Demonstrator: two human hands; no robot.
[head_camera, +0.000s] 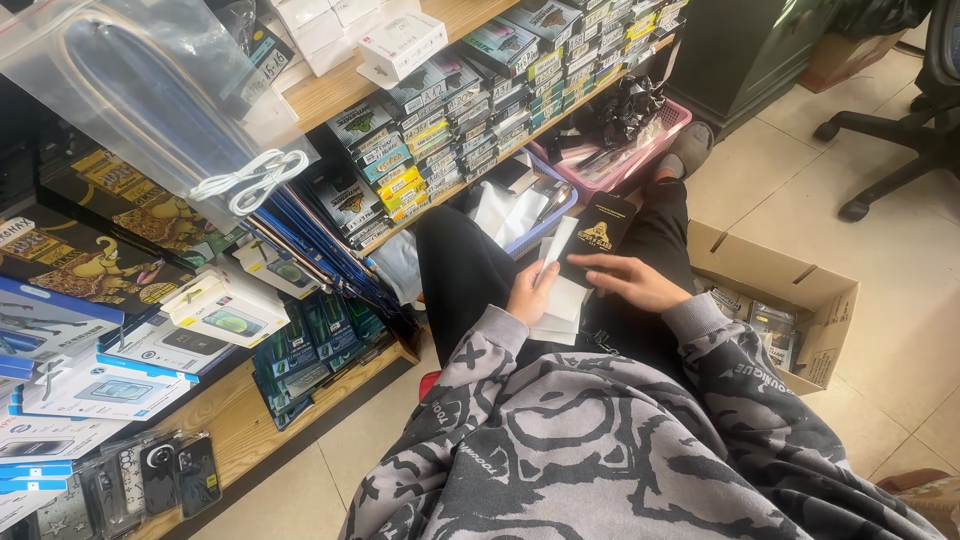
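I sit on the floor with black trousers and a grey patterned sweatshirt. My left hand (532, 292) grips a thin white paper sleeve (556, 243) that stands up from my lap. Under it lies a small stack of white sheets (562, 308) on my thigh. My right hand (630, 280) rests flat, fingers spread, on a black flat package with a gold emblem (598, 232) lying across my right leg. The two hands are close together, almost touching.
Wooden shelves (330, 90) on the left hold rows of boxed phone accessories. A blue basket (545, 215) and a pink basket (655, 140) sit ahead by my feet. An open cardboard box (800, 290) stands at my right. An office chair base (880, 150) is far right.
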